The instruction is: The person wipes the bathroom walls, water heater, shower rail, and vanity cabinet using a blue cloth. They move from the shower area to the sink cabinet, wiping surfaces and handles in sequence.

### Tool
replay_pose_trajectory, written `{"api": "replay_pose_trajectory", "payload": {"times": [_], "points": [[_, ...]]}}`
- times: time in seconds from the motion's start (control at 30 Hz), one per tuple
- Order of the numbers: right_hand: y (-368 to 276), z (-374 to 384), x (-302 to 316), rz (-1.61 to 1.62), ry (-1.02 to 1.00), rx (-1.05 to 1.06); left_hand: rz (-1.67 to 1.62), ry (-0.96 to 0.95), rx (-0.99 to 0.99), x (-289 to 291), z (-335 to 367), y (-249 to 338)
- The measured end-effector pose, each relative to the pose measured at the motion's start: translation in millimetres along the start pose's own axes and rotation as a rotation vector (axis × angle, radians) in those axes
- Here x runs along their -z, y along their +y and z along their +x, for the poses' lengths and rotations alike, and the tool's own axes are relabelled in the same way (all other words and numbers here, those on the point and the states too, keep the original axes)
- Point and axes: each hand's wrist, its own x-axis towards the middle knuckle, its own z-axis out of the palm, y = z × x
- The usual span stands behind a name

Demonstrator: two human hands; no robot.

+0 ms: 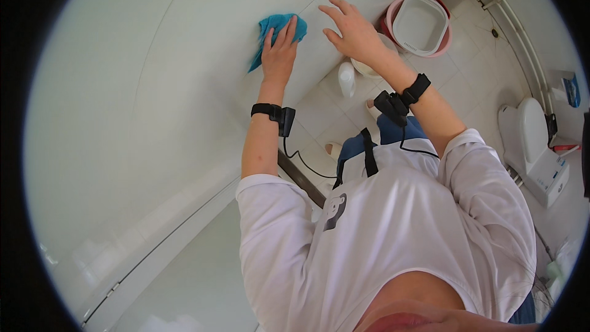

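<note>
My left hand [280,54] presses a crumpled blue cloth [275,24] against the pale glossy wall [190,55]. Its fingers lie over the cloth, which sticks out past the fingertips and down along the side of the hand. To the right, my right hand [355,32] is raised with its fingers apart and holds nothing. Whether its fingertips touch the wall, I cannot tell. A black strap with a small cabled device is on each forearm.
Stacked basins [421,24], white, pink and red, stand on the tiled floor beyond my right hand. A white bottle [346,79] stands below that hand. At the right are a white toilet [530,138] and wall pipes [519,24]. A door frame [178,227] runs at lower left.
</note>
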Motion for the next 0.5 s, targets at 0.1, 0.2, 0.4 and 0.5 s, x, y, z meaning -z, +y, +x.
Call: {"api": "replay_pose_trajectory", "payload": {"times": [0.1, 0.2, 0.4, 0.5], "points": [[0, 0, -3, 0.012, -0.035, 0.007, -0.017, -0.056, 0.026, 1, -30, -3], [-2, 1, -6, 0.040, -0.049, 0.018, -0.024, -0.036, 0.053, 3, -62, -9], [-8, 2, -8, 0.124, -0.085, 0.065, 0.089, -0.074, 0.098, 17, -116, -23], [-10, -1, -13, 0.169, -0.132, 0.072, 0.155, -0.125, 0.144, 25, -146, -28]]}}
